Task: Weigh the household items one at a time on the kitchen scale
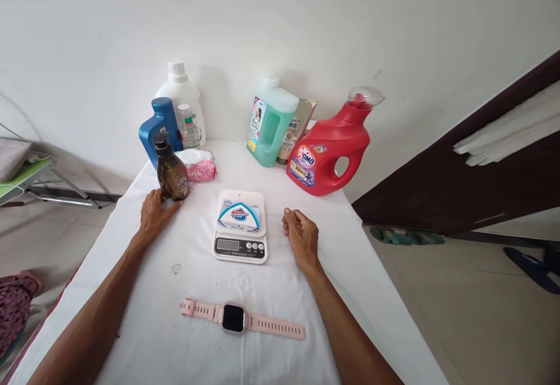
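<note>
Fingers of the left hand [154,214] lie loosely spread on the white cloth [144,326], their tips touching the base of a dark brown bottle [171,169] that stands upright to the left of the kitchen scale [240,239] and a little farther back. The right hand [301,234] rests on the cloth just to the right of the scale, fingers curled in together into a loose fist that holds nothing.

On the scale's platform lies a small white and blue soap box [238,214], flat, above the display and buttons. Nearer the person than the scale, a pink smartwatch [234,317] lies stretched out with its strap open and its dark face up.

Behind the brown bottle, left of the scale and toward the wall, stand a blue bottle [156,126], a small clear bottle [188,128] and a large white jug [180,93], with a pink wipes pack [199,165] lying just beside the brown bottle. Behind the scale stands a green jug [270,120] with a pouch [298,128] touching it, and to the scale's back right a red detergent jug [329,150].
</note>
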A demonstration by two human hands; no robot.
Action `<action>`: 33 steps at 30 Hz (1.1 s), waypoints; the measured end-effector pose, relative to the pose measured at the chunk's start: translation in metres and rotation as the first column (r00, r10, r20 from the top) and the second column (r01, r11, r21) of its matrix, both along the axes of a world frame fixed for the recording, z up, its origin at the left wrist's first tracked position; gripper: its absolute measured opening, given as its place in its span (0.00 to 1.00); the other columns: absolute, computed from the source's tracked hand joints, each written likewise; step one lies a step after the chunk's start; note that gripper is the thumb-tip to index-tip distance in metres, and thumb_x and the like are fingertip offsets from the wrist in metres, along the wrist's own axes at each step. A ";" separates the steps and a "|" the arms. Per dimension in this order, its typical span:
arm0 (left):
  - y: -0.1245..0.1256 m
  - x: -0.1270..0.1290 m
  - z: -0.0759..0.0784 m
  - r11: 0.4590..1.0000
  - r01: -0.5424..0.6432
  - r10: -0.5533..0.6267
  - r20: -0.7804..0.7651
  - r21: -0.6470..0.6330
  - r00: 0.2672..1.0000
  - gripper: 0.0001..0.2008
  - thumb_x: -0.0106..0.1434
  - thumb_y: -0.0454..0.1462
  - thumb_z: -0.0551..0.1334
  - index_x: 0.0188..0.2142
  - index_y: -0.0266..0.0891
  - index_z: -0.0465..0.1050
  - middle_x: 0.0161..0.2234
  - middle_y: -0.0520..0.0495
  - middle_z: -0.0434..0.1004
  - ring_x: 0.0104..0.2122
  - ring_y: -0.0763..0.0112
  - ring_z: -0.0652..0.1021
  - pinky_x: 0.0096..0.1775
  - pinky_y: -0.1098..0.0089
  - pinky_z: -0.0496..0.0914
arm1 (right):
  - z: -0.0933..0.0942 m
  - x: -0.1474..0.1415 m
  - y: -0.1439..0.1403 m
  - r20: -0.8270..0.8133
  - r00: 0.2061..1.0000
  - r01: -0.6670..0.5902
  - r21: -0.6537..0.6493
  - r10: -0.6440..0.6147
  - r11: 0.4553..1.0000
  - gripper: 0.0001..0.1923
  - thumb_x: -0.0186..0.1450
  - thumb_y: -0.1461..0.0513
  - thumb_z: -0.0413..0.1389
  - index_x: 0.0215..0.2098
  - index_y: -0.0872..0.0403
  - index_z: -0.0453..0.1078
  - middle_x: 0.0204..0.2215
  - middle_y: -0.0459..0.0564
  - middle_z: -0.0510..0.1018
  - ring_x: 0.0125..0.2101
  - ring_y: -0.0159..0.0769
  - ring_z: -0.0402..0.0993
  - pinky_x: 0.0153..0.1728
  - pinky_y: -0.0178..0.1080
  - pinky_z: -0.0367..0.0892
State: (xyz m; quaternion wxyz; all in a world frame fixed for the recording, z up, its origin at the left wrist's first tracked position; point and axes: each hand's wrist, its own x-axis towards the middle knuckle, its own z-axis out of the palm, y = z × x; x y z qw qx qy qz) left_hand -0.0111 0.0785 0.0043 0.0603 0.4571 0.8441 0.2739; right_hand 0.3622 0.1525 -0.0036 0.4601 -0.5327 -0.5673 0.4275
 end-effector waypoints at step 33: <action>0.011 0.111 0.081 0.745 0.657 -0.659 0.023 -0.120 0.752 0.40 0.60 0.49 0.76 0.66 0.43 0.64 0.67 0.37 0.70 0.68 0.45 0.70 0.67 0.46 0.65 | 0.000 0.004 0.010 -0.002 1.000 -0.017 0.075 0.017 0.997 0.25 0.71 0.44 0.51 0.23 0.49 0.59 0.18 0.42 0.64 0.21 0.32 0.59 0.25 0.38 0.57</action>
